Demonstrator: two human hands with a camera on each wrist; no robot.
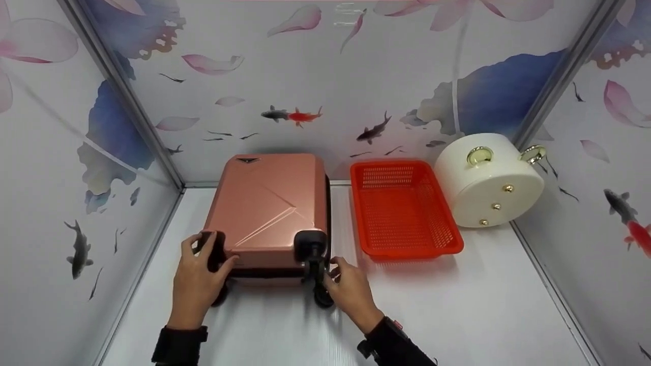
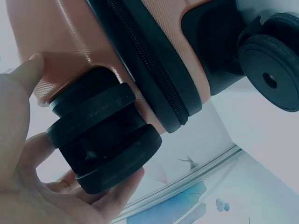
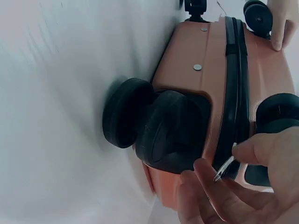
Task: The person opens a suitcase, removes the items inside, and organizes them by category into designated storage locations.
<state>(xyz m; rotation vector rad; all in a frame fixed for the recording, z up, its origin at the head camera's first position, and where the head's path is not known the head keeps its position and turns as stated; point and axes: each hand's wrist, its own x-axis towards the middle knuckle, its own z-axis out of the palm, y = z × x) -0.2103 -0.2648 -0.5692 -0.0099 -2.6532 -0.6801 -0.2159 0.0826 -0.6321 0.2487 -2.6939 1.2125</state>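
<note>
Suitcase (image 1: 269, 193) in the head view, lying flat on the white table (image 1: 432, 315) to the left of the red basket (image 1: 409, 254): glossy rose-pink shell, rounded corners, embossed lines meeting at an angle, and a dark triangular badge (image 1: 248, 160) at one corner. Black corner guards (image 1: 310, 244) and black wheels (image 1: 324, 297) mark one end. The left hand (image 1: 196, 282) holds the wheeled corner farther from the basket; the right hand (image 1: 351, 290) is at the corner nearer it.

Left wrist view: fine ribbing on the shell; a black zipper band (image 2: 152, 60) between its halves. Thumb on the shell, fingers curved behind a twin-disc wheel.

Right wrist view: round silvery rivets (image 3: 197, 67) on the wheeled end. The right hand pinches a small silvery piece (image 3: 225, 168), its nature unclear, beside the zipper band.
</note>
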